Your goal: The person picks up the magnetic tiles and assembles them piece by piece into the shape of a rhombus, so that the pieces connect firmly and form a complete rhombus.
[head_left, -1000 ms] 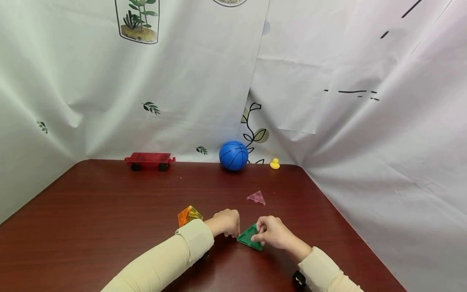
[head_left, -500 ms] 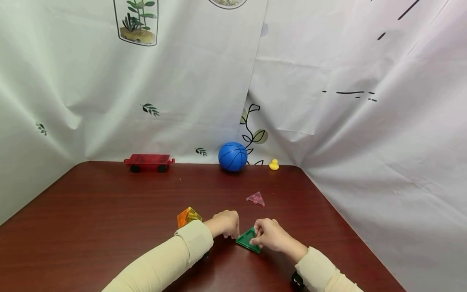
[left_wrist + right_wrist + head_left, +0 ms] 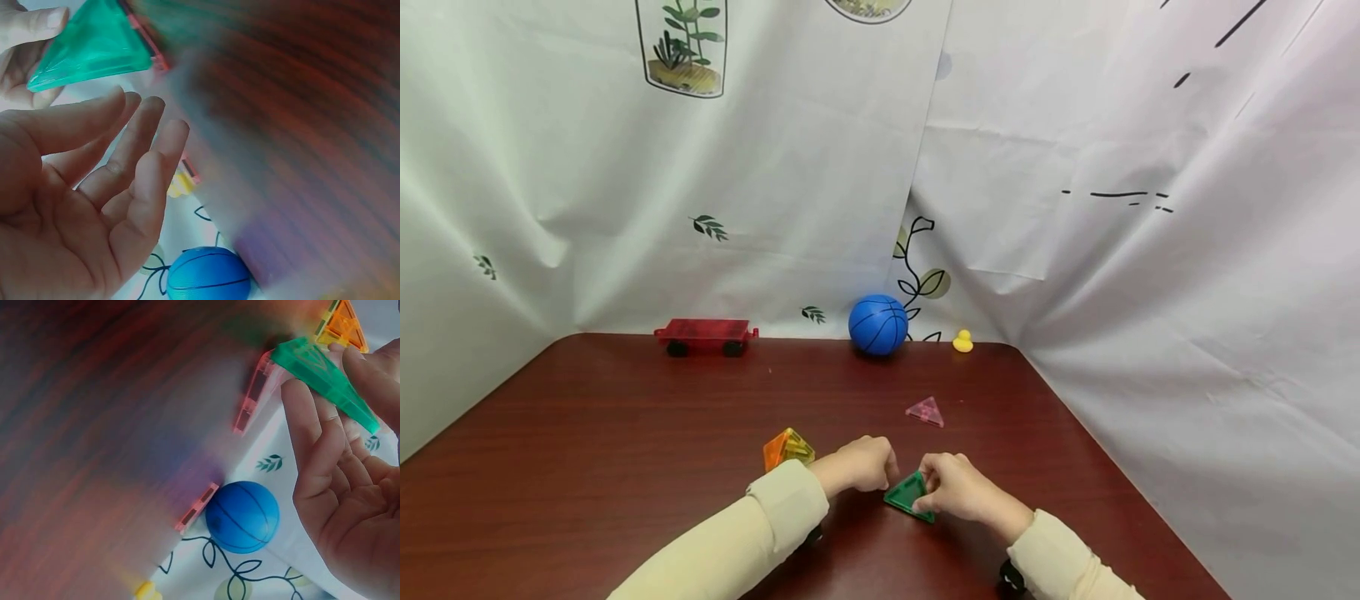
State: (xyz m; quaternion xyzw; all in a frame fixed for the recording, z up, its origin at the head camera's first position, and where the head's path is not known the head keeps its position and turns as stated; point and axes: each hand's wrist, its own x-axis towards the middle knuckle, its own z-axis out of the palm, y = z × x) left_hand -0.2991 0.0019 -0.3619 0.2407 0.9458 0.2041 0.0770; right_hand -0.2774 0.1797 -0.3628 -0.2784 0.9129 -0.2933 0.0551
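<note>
In the head view my right hand (image 3: 958, 489) pinches a green see-through triangular magnetic tile (image 3: 904, 493) between thumb and fingers, just over the table. My left hand (image 3: 862, 463) is close to the tile's left corner. Seen from the left wrist, the left hand (image 3: 94, 194) has loosely bent fingers with nothing between them, and a small gap parts its fingertips from the green tile (image 3: 100, 50). A pink tile (image 3: 253, 394) lies beside the green one in the right wrist view; the hands hide it from the head camera.
Left of the hands stands an orange and yellow tile piece (image 3: 788, 447). Another pink triangle tile (image 3: 927, 411) lies farther back. Along the table's far edge are a red wheeled cart (image 3: 707, 330), a blue ball (image 3: 878, 325) and a yellow duck (image 3: 962, 341).
My left fingers have loosened and spread slightly near the green tile, and the left sleeve has shifted a little left. The right hand keeps its pinch on the tile, almost still.
</note>
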